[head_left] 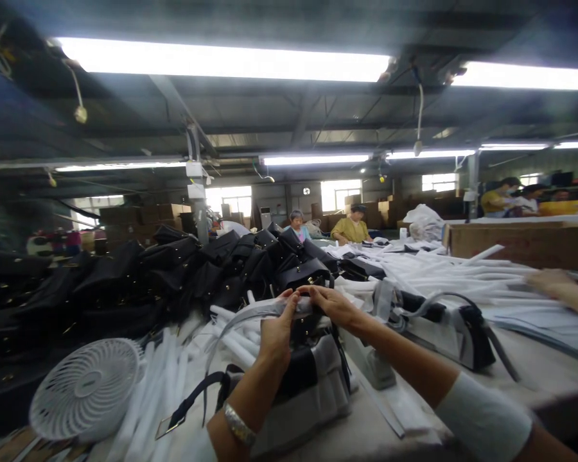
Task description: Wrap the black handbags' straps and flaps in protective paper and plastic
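A black handbag (325, 356), partly covered in white wrapping, sits on the table right under my hands. Its strap (248, 312), sheathed in pale translucent film, arcs up from the left. My left hand (275, 337) pinches this strap between thumb and fingers. Close against it, my right hand (332, 307) also has its fingertips closed on the strap; the exact grip is partly hidden. A dark strap end with a metal buckle (162, 428) hangs out at the bag's left side, beside my left wrist.
Black bags (212, 269) are heaped at the back left. A white fan (89, 388) stands front left beside white tubes (147, 398). Another wrapped bag (467, 327) lies right, near piled white rolls (443, 276) and a cardboard box (520, 244). Another person's hand (553, 282) reaches in from the right.
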### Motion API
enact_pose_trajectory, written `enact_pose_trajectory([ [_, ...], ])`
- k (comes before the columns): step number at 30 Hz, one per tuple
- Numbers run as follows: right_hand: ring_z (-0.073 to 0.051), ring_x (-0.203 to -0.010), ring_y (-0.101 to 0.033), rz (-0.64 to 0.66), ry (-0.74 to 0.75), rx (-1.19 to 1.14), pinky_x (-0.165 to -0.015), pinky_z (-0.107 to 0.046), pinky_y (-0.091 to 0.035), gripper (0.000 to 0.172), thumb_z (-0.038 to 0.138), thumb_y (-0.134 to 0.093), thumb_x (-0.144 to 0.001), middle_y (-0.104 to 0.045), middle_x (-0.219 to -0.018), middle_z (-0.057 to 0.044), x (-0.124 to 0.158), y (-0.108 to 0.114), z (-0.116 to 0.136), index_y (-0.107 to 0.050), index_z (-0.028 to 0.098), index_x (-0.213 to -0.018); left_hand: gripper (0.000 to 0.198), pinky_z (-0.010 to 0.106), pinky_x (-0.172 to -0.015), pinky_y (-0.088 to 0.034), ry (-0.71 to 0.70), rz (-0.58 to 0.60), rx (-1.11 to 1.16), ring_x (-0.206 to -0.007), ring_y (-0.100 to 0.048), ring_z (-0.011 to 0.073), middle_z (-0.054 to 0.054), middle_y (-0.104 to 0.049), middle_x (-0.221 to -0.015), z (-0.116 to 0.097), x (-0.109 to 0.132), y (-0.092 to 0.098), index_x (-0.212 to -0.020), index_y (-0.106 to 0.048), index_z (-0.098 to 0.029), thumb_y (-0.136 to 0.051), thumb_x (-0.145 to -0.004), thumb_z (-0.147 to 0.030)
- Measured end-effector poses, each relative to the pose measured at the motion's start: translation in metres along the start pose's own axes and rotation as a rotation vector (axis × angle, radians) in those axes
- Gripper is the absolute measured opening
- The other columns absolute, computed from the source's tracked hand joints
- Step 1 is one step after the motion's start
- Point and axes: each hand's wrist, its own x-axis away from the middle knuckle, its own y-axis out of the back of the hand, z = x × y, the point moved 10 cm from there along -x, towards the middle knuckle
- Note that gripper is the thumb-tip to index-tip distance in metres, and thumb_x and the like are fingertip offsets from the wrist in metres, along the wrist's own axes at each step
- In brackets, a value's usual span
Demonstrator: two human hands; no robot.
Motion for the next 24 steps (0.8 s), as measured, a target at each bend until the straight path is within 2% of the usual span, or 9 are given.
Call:
enact_pose_trajectory([
  [2,-0.025,-0.094,-0.063,-0.02,-0.021,-0.004,-0.087,-0.04,-0.047,0.056,0.06,-0.043,-0.092,-0.07,-0.095,-0.008,0.001,0.005,-0.007,-0.069,0.016,-0.115,0.038,0.033,-0.093,-0.052,-0.003,0.012,-0.001,-0.093,-0.072,0.0204,0.008,-0.075,-0.103,0.005,-0.002,-0.006,-0.108,-0.067,-0.018,-0.081,-0.074,-0.027],
  [5,-0.024,-0.095,-0.064,-0.003,-0.04,-0.042,-0.087,-0.036,-0.048,0.052,0.059,-0.063,-0.081,-0.072,-0.099,-0.006,0.004,0.005,-0.013,-0.071,0.017,-0.111,0.038,0.034,-0.1,-0.048,0.018,0.027,0.006,-0.098,-0.071,0.0208,0.008,-0.075,-0.104,0.01,0.0,-0.012,-0.109,-0.067,-0.019,-0.081,-0.074,-0.027],
  [7,-0.023,-0.089,-0.065,0.006,-0.059,-0.074,-0.083,-0.034,-0.049,0.051,0.058,-0.069,-0.076,-0.073,-0.095,-0.006,0.005,0.006,-0.016,-0.072,0.016,-0.105,0.04,0.035,-0.1,-0.048,0.063,0.036,0.025,-0.101,-0.07,0.0217,0.008,-0.075,-0.105,0.013,0.006,-0.01,-0.111,-0.066,-0.02,-0.081,-0.074,-0.024],
  [9,-0.021,-0.081,-0.064,-0.012,-0.086,-0.097,-0.078,-0.032,-0.049,0.049,0.058,-0.069,-0.074,-0.072,-0.086,-0.005,0.007,0.012,-0.02,-0.073,0.014,-0.095,0.035,0.036,-0.096,-0.052,0.115,0.026,0.052,-0.102,-0.07,0.023,0.009,-0.074,-0.107,0.014,0.014,0.001,-0.109,-0.067,-0.019,-0.079,-0.076,-0.02],
  [13,-0.016,-0.071,-0.06,-0.062,-0.133,-0.146,-0.072,-0.03,-0.047,0.049,0.061,-0.068,-0.073,-0.067,-0.076,-0.002,0.01,0.027,-0.025,-0.071,0.014,-0.086,0.011,0.032,-0.089,-0.057,0.127,-0.065,0.165,-0.103,-0.07,0.0219,0.011,-0.073,-0.109,-0.006,0.028,0.046,-0.098,-0.067,-0.015,-0.063,-0.09,-0.021],
  [16,-0.015,-0.07,-0.057,-0.058,-0.15,-0.192,-0.072,-0.029,-0.047,0.05,0.063,-0.069,-0.071,-0.064,-0.074,0.0,0.011,0.03,-0.026,-0.07,0.014,-0.083,0.027,0.033,-0.086,-0.059,0.071,-0.158,0.26,-0.094,-0.072,0.0189,0.011,-0.074,-0.096,-0.038,0.025,0.087,-0.094,-0.065,-0.013,-0.044,-0.099,-0.03],
  [19,-0.014,-0.07,-0.057,-0.036,-0.158,-0.226,-0.074,-0.029,-0.048,0.049,0.063,-0.07,-0.071,-0.063,-0.074,0.0,0.011,0.027,-0.026,-0.069,0.015,-0.082,0.042,0.034,-0.076,-0.063,0.02,-0.233,0.299,-0.084,-0.074,0.0202,0.013,-0.074,-0.086,-0.073,0.013,0.123,-0.092,-0.064,-0.009,-0.034,-0.101,-0.037],
  [21,-0.015,-0.072,-0.058,-0.022,-0.158,-0.241,-0.076,-0.03,-0.049,0.049,0.063,-0.07,-0.071,-0.063,-0.075,0.0,0.011,0.025,-0.027,-0.069,0.015,-0.082,0.043,0.033,-0.071,-0.063,-0.026,-0.289,0.297,-0.081,-0.074,0.0206,0.014,-0.074,-0.085,-0.096,0.005,0.145,-0.091,-0.063,-0.01,-0.032,-0.101,-0.039],
  [24,-0.016,-0.077,-0.06,-0.008,-0.148,-0.254,-0.081,-0.032,-0.05,0.049,0.063,-0.069,-0.072,-0.064,-0.08,-0.002,0.009,0.025,-0.031,-0.068,0.015,-0.084,0.036,0.03,-0.068,-0.063,-0.122,-0.372,0.269,-0.078,-0.075,0.0171,0.008,-0.075,-0.083,-0.127,-0.002,0.171,-0.087,-0.061,-0.014,-0.032,-0.102,-0.03],
])
